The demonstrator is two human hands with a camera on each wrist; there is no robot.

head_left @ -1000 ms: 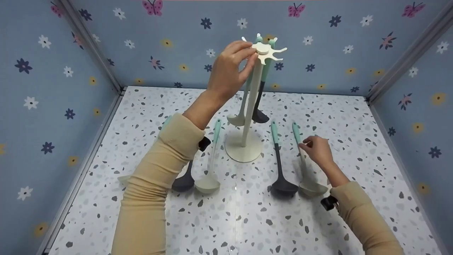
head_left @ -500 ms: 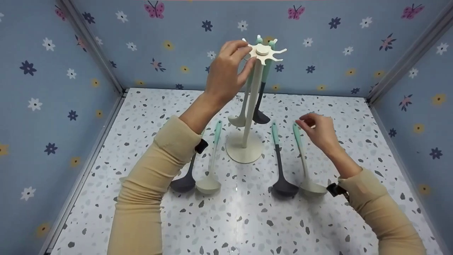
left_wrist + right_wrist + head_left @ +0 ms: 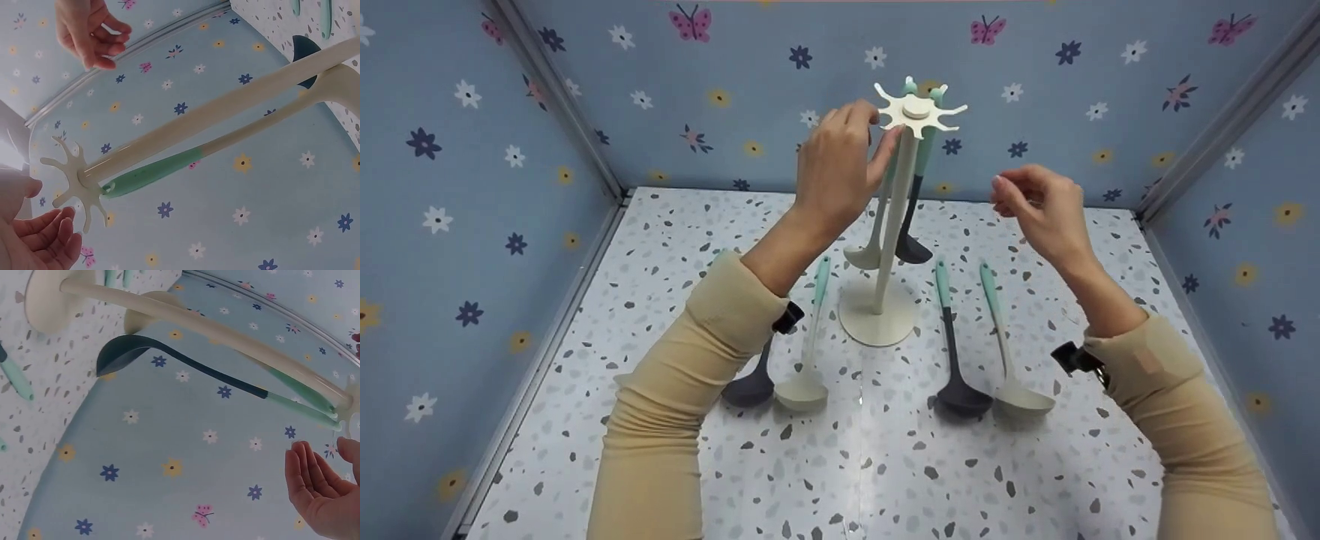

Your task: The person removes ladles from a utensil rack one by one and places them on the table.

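Note:
A cream utensil rack (image 3: 905,172) stands upright on a round base, with a ring of hooks on top. From its far hooks hang a cream ladle (image 3: 863,256) and a dark grey ladle (image 3: 913,249), both with mint-green handles. My left hand (image 3: 838,166) is at the left of the hooks, thumb and fingers apart around one hook tip; in the left wrist view it does not grip it. Raised to the right of the rack, my right hand (image 3: 1051,210) holds nothing, its fingers loosely bent. Below it lie another dark ladle (image 3: 962,397) and cream ladle (image 3: 1024,399).
Left of the base lie a cream ladle (image 3: 802,391) and a dark ladle (image 3: 750,388), the latter partly covered by my left sleeve. A pale edge shows beyond that sleeve. Patterned panels (image 3: 720,67) enclose the speckled table (image 3: 870,465).
My right hand has risen from beside the right cream ladle's handle to about hook height. My left hand has drawn back slightly left from the rack's top. The ladles stay in place.

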